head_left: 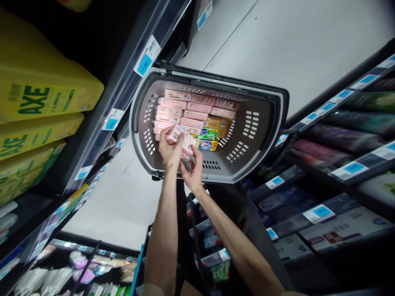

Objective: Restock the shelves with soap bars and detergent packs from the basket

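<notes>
Over the near left part of a grey shopping basket (212,176), both my hands hold one pink-and-white packet (182,141). My left hand (169,149) is closed around its left side, thumb on top. At its right end, my right hand (194,167) grips with thumb and fingers. Beneath and beyond the packet, several similar pink boxes (197,107) lie stacked in rows inside the basket. Beside them are a green packet (207,134), a blue-and-yellow packet (207,145) and some amber-yellow packs (219,125). The print on the held packet is too blurred to read.
On the left, a shelf carries large yellow AXE packs (46,94) above price tags (147,55). To the right stand shelves (354,164) of packaged goods. Pale floor (277,37) shows beyond the basket. Bagged items (80,267) fill a shelf at the lower left.
</notes>
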